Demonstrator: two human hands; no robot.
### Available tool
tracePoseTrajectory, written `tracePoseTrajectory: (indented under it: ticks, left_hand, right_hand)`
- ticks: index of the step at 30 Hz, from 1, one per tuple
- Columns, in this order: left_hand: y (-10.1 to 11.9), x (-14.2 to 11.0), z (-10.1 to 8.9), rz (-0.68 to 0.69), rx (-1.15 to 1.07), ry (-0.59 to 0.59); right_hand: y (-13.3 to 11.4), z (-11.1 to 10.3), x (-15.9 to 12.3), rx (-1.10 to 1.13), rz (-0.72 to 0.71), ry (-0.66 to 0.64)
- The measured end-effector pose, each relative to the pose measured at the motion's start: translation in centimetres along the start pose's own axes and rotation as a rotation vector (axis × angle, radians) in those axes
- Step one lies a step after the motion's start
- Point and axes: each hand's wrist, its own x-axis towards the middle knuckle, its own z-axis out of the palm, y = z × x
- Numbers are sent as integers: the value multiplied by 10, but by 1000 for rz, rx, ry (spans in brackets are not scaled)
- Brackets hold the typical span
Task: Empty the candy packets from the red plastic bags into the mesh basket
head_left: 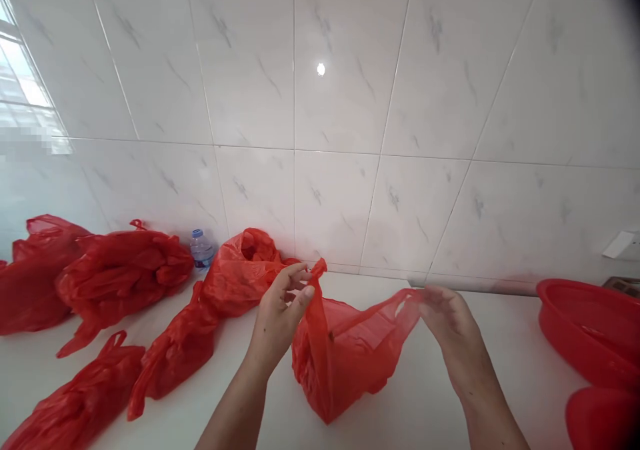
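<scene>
Red plastic carrier bag [367, 363] sits at lower centre of the frame, base apparently resting on the white tabletop [430, 410], mouth spread between two hands. Left hand [283, 307] has thumb and fingertips closed on the left handle [315, 323], its bunched end poking up past the thumb. Right hand [450, 320] pinches the right handle [411, 298]; fingertips partly hidden there, but the film is pulled out toward them, so they look clamped on it.

Handling, as judged: thin film, very soft, no stiffness of its own, so it shapes itself to whatever pulls it. Probably light; the lower left bulges with something (contents can't be made out through the red), so weight may hang to that side. Film likely slippery on dry skin and easy to stretch or tear at a single point.

Best hold: both handles, gathered into a thick bunch rather than one layer, pulled evenly. The thin strip by the right handle's opening looks weakest. Other red plastic bags [125, 263] lie at left of the frame; red plastic basin [563, 333] at the right edge, well apart.
</scene>
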Motion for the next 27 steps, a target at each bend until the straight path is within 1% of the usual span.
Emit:
tracePoseTrajectory:
  ticks: [2, 4, 5, 6, 8, 9, 11, 13, 15, 17, 19, 21, 22, 24, 26, 27]
  left_hand:
    - [-13, -14, -9, -19, 31, -42]
    - [-35, -31, -15, -65, 44, -46]
    - [-48, -39, -15, -120, 42, -24]
    - [-62, -48, -14, -185, 38, 30]
    - [-89, -62, -6, -337, 30, 118]
    - [-101, -67, 1, -403, 1, 121]
    - [-116, -73, 16, -491, -60, 67]
    - [-119, -75, 34, -518, -116, 54]
    - [-115, -72, 51, -515, -188, 88]
    - [-107, -69, 65, -500, -321, 74]
    - [-101, -66, 73, -472, -478, 29]
    - [-101, -63, 73, -444, -587, 24]
    - [-104, -61, 71, -437, -601, 53]
    - [-112, -58, 63, -445, -556, 153]
    - [-122, -54, 55, -457, -463, 241]
    - [-126, -53, 51, -459, -420, 263]
  right_hand:
    - [15, -6, -3, -13, -2, -32]
    - [35, -10, -5, -21, 32, -117]
    - [46, -10, -6, -17, 57, -171]
    - [57, -8, -8, -10, 82, -224]
    - [77, 2, -13, -1, 123, -296]
    - [85, 9, -17, 6, 140, -316]
    - [97, 29, -28, 54, 168, -306]
    - [104, 49, -42, 110, 189, -315]
    - [108, 65, -54, 80, 192, -315]
    - [115, 72, -63, 36, 194, -289]
    - [125, 71, -64, 41, 220, -243]
    - [136, 63, -59, 81, 259, -175]
    - [141, 57, -55, 101, 278, -137]
    - [147, 45, -46, 138, 310, -82]
    - [148, 35, -38, 162, 329, -72]
    - [147, 32, -34, 173, 335, -76]
